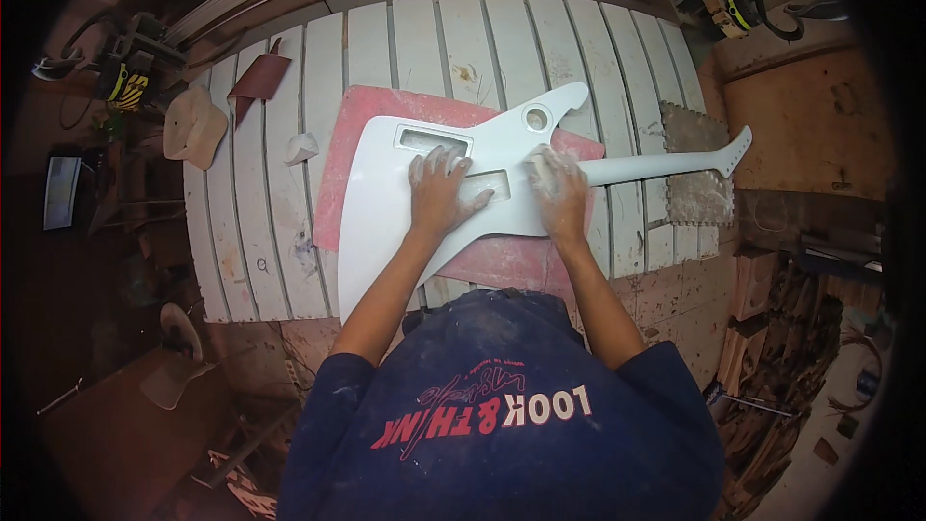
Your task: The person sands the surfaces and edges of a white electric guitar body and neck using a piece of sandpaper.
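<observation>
Guitar [523,207] — left hand [441,197], right hand [561,195] atop.

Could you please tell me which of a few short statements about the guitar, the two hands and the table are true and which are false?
1. The left hand rests on the white guitar body with its fingers spread. True.
2. The guitar neck points to the left of the picture. False: it points to the right.
3. A pink mat lies under part of the guitar body. True.
4. The right hand is lifted clear, away from the guitar. False: it is on the guitar, near where the neck meets the body.
5. The reddish-brown sheet lies on the pink mat. False: it lies on the white slatted table, left of the mat.
</observation>
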Tool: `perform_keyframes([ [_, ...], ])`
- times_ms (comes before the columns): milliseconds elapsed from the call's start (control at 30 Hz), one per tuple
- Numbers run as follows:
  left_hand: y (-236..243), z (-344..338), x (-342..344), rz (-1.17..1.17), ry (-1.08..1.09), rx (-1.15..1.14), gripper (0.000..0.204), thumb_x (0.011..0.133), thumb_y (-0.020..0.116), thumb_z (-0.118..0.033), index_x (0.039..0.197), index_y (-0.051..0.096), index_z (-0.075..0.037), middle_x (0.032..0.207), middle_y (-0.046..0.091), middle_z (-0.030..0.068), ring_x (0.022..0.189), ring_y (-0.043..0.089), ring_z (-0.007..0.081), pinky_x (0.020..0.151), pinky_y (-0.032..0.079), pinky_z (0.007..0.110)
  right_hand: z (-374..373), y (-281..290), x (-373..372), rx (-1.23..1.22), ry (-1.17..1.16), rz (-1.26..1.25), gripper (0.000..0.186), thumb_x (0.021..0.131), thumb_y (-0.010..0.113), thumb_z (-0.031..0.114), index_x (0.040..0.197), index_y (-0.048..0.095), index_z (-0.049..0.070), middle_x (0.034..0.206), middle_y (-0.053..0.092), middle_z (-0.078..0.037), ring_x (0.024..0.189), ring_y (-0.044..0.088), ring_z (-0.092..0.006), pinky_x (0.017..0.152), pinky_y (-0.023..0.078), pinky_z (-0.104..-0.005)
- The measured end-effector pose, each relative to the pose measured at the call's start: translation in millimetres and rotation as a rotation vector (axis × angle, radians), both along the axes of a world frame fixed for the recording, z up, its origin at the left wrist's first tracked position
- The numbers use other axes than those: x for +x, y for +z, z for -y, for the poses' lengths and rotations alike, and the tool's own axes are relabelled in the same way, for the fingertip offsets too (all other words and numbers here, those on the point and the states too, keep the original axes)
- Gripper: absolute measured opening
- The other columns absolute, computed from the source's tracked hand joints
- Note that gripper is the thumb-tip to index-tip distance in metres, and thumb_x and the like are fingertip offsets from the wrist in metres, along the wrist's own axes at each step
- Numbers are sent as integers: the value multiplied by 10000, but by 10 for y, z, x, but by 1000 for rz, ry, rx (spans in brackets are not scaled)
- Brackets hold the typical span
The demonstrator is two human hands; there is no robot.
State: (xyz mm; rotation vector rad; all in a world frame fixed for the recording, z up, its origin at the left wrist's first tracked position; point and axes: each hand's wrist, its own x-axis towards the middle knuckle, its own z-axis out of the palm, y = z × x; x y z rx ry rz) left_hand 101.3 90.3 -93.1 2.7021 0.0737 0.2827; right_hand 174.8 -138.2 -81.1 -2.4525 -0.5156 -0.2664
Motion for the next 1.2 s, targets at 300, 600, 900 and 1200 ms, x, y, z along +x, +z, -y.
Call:
perform_keyframes([
  [300, 56, -354, 22, -42, 82, 11, 656, 798, 780, -546, 1315, 703, -149, 1445, 566, 148, 1455, 403, 330, 1207, 236, 598, -820, 27, 310, -191, 215, 25, 433, 910, 676, 213, 1343, 679, 230, 1353, 605, -93, 1191, 545, -347, 1009, 414, -525],
  [600, 90, -345, 50, -63, 132, -10, 609, 750, 815, -511, 1221, 731, -134, 1342, 614, 112, 1407, 442, 315, 1192, 261, 594, -840, 28, 151, -252, 258, 205, 322, 970, 624, 242, 1276, 673, 155, 1276, 599, -118, 1114, 554, -350, 931, 424, -506],
  [900, 48, -365, 52, -30, 157, 10, 646, 733, 813, -523, 1230, 719, -122, 1294, 628, 127, 1373, 476, 326, 1195, 269, 590, -810, 48, 173, -227, 299, 158, 351, 942, 646, 209, 1291, 675, 217, 1307, 589, -95, 1146, 549, -328, 939, 420, -503],
  [1200, 122, -355, 54, -133, 141, -34, 701, 731, 818, -508, 1295, 695, -110, 1379, 600, 207, 1406, 454, 361, 1221, 237, 589, -859, -71, 198, -245, 247, 157, 380, 939, 648, 253, 1304, 654, 144, 1312, 593, -123, 1178, 543, -349, 962, 405, -532],
])
